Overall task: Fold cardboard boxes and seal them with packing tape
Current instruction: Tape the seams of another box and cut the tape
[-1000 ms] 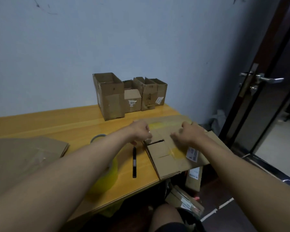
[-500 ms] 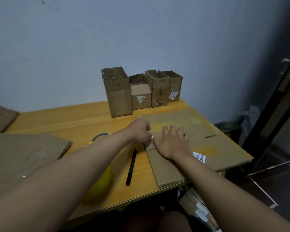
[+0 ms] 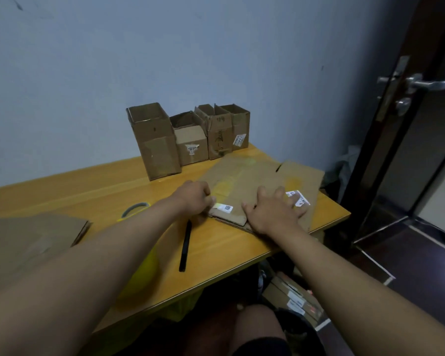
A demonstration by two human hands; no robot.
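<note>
Left grip point(image 3: 194, 197) pinching the flattened cardboard box point(image 3: 262, 181) edge, right grip point(image 3: 274, 211) flat, fingers spread, atop it.

I count four upright boxes in a row at the wall: one tall point(image 3: 154, 142), one short point(image 3: 190, 142), and two more beside it point(image 3: 217, 134) point(image 3: 239, 127). One flattened box point(image 3: 262, 181) lies in front of me, and another flat cardboard piece point(image 3: 34, 237) sits at the left. One black pen point(image 3: 185, 246). One yellow tape roll point(image 3: 135, 209). Two white labels point(image 3: 225, 207) point(image 3: 297, 199) show on the flattened box. Two hands, left point(image 3: 194, 197) and right point(image 3: 272, 211), on one bench point(image 3: 88, 186).
</note>
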